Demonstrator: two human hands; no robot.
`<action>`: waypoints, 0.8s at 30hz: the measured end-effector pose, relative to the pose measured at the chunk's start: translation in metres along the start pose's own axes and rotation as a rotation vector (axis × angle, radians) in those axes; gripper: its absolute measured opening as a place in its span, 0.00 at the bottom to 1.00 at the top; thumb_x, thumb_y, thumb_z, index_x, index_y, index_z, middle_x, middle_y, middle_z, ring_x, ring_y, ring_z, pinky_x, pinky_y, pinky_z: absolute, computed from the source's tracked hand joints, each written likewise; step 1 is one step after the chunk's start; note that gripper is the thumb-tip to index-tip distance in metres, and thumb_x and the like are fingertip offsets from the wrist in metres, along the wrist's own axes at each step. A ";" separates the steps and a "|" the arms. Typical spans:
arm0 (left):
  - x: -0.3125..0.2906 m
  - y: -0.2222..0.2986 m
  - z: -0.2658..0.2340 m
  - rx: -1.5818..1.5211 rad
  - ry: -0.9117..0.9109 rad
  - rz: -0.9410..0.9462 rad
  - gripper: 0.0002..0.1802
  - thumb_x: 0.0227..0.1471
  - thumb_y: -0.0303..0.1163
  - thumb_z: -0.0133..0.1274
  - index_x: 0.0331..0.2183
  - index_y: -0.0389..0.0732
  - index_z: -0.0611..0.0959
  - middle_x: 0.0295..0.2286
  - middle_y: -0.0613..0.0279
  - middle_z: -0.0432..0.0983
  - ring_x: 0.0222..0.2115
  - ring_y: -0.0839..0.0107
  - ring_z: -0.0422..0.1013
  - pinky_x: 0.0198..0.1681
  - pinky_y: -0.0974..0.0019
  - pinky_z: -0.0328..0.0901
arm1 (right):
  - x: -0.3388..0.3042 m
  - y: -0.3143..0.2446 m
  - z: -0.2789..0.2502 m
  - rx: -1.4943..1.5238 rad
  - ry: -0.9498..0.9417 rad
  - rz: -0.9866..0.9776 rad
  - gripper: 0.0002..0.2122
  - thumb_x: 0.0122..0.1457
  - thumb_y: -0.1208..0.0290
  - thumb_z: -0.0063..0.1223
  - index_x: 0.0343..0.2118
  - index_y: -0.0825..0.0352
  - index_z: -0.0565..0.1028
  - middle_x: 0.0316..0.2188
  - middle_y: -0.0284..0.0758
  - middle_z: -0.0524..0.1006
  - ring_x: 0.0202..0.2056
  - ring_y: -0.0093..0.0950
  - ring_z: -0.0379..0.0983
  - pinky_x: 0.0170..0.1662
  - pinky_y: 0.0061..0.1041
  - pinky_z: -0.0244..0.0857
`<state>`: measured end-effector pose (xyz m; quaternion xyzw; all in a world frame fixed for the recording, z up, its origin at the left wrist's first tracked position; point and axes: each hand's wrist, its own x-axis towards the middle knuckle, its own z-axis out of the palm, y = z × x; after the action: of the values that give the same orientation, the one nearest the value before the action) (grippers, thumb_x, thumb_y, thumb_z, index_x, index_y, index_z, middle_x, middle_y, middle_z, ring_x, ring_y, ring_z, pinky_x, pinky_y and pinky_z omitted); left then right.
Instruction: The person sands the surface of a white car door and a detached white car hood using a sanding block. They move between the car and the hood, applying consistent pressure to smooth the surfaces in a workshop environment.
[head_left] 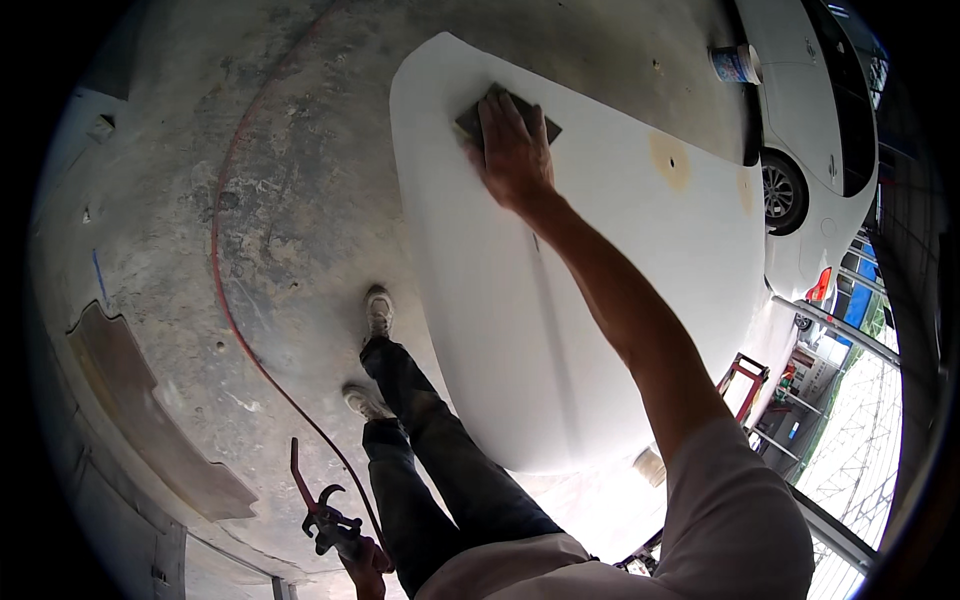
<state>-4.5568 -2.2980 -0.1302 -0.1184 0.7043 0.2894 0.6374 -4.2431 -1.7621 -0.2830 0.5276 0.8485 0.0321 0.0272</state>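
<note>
A large white panel (500, 300), shaped like a car hood, spreads out in front of me. My right hand (515, 160) lies near its far left end, pressing a dark, square abrasive pad (548, 128) against the surface; corners of the pad stick out around the fingers. Down at the lower left, my left hand (366, 578) is closed round an air blow gun (335, 528) with a red nozzle, held away from the panel beside my legs. Yellowish patches (672, 162) with a dark spot show on the panel's right part.
A red hose (222, 280) curves over the concrete floor (300, 190) left of the panel. On the left lies a flat brown sheet (150, 415). A white car (815, 130) stands at the right, with a bucket (735, 64) by it. A red metal frame (742, 385) is farther back.
</note>
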 end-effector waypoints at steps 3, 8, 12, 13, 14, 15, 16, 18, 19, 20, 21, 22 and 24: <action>0.005 0.001 -0.005 0.028 -0.066 -0.040 0.11 0.52 0.31 0.54 0.26 0.46 0.67 0.09 0.72 0.55 0.06 0.78 0.52 0.09 0.71 0.45 | -0.111 -0.027 -0.035 0.063 -0.065 0.026 0.29 0.60 0.57 0.50 0.59 0.71 0.61 0.61 0.41 0.61 0.64 0.36 0.52 0.64 0.54 0.44; 0.010 -0.013 -0.021 0.068 -0.111 0.004 0.09 0.54 0.29 0.52 0.27 0.45 0.68 0.09 0.70 0.56 0.05 0.79 0.52 0.08 0.72 0.45 | -0.329 -0.072 -0.090 0.134 -0.278 0.122 0.28 0.54 0.64 0.57 0.56 0.72 0.66 0.58 0.43 0.66 0.63 0.37 0.55 0.64 0.56 0.41; 0.006 -0.012 -0.017 0.045 -0.088 -0.018 0.09 0.54 0.28 0.51 0.26 0.45 0.67 0.08 0.70 0.56 0.05 0.78 0.52 0.07 0.71 0.46 | -0.384 -0.064 -0.097 0.077 -0.280 0.033 0.25 0.52 0.65 0.57 0.53 0.70 0.69 0.58 0.40 0.67 0.62 0.34 0.57 0.65 0.53 0.40; -0.001 -0.014 -0.014 0.030 -0.061 -0.005 0.09 0.53 0.28 0.50 0.26 0.45 0.67 0.08 0.70 0.56 0.05 0.78 0.52 0.07 0.71 0.46 | -0.367 -0.060 -0.094 0.089 -0.288 0.004 0.25 0.52 0.65 0.57 0.54 0.69 0.69 0.58 0.40 0.67 0.62 0.35 0.57 0.65 0.53 0.40; -0.003 -0.015 -0.011 0.026 -0.043 -0.001 0.08 0.53 0.28 0.50 0.26 0.44 0.67 0.08 0.70 0.56 0.04 0.78 0.52 0.07 0.71 0.47 | -0.338 -0.051 -0.093 0.096 -0.305 -0.012 0.25 0.53 0.65 0.57 0.54 0.69 0.69 0.58 0.40 0.66 0.62 0.35 0.57 0.65 0.53 0.40; 0.004 -0.031 -0.023 0.029 -0.085 0.040 0.08 0.53 0.28 0.50 0.27 0.44 0.67 0.08 0.70 0.55 0.04 0.78 0.52 0.06 0.71 0.46 | -0.302 -0.046 -0.088 0.146 -0.291 0.019 0.24 0.54 0.66 0.55 0.54 0.69 0.69 0.58 0.40 0.66 0.62 0.35 0.56 0.64 0.54 0.42; 0.014 -0.023 -0.020 0.048 -0.094 0.016 0.07 0.51 0.27 0.50 0.28 0.42 0.68 0.08 0.69 0.56 0.04 0.77 0.53 0.06 0.71 0.48 | -0.269 -0.037 -0.087 0.131 -0.265 0.053 0.25 0.56 0.66 0.54 0.55 0.69 0.67 0.58 0.40 0.66 0.62 0.35 0.56 0.63 0.55 0.44; 0.018 -0.017 -0.008 0.029 -0.044 -0.005 0.06 0.48 0.24 0.50 0.30 0.36 0.70 0.07 0.68 0.58 0.04 0.75 0.56 0.07 0.71 0.51 | -0.187 -0.023 -0.065 0.090 -0.193 0.042 0.27 0.57 0.67 0.54 0.58 0.70 0.63 0.59 0.40 0.64 0.63 0.36 0.55 0.62 0.57 0.46; 0.007 -0.025 -0.004 -0.028 0.031 0.007 0.05 0.48 0.24 0.51 0.28 0.37 0.70 0.07 0.68 0.58 0.04 0.76 0.56 0.07 0.72 0.50 | -0.139 -0.023 -0.051 0.103 -0.124 0.000 0.26 0.57 0.67 0.53 0.58 0.70 0.63 0.59 0.41 0.64 0.63 0.37 0.55 0.62 0.57 0.47; 0.005 -0.022 0.003 -0.047 0.034 0.013 0.05 0.48 0.25 0.51 0.26 0.37 0.70 0.07 0.68 0.58 0.04 0.76 0.56 0.07 0.72 0.50 | -0.097 -0.017 -0.035 0.066 -0.064 -0.017 0.26 0.57 0.67 0.53 0.58 0.71 0.63 0.59 0.41 0.64 0.63 0.36 0.55 0.62 0.57 0.47; 0.004 -0.016 0.011 -0.061 0.038 0.016 0.06 0.48 0.25 0.51 0.25 0.38 0.70 0.07 0.68 0.58 0.04 0.76 0.56 0.07 0.72 0.49 | -0.058 -0.009 -0.018 0.009 -0.054 -0.031 0.26 0.59 0.64 0.50 0.58 0.71 0.62 0.60 0.41 0.62 0.63 0.35 0.53 0.63 0.55 0.45; 0.003 -0.011 0.016 -0.076 0.039 0.021 0.06 0.48 0.25 0.51 0.23 0.39 0.70 0.07 0.68 0.58 0.04 0.76 0.56 0.07 0.72 0.49 | -0.021 0.001 -0.006 0.000 -0.035 -0.041 0.27 0.60 0.61 0.48 0.59 0.71 0.61 0.60 0.40 0.62 0.64 0.35 0.52 0.64 0.54 0.44; 0.005 -0.010 0.019 -0.074 -0.014 0.023 0.07 0.47 0.25 0.51 0.23 0.40 0.69 0.07 0.69 0.57 0.05 0.78 0.55 0.08 0.73 0.48 | 0.046 0.022 0.016 -0.094 0.004 -0.065 0.29 0.61 0.56 0.45 0.59 0.72 0.59 0.61 0.43 0.60 0.64 0.36 0.51 0.64 0.54 0.41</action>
<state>-4.5368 -2.2941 -0.1377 -0.1321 0.6899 0.3234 0.6340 -4.2421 -1.7111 -0.2977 0.4977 0.8628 0.0722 0.0514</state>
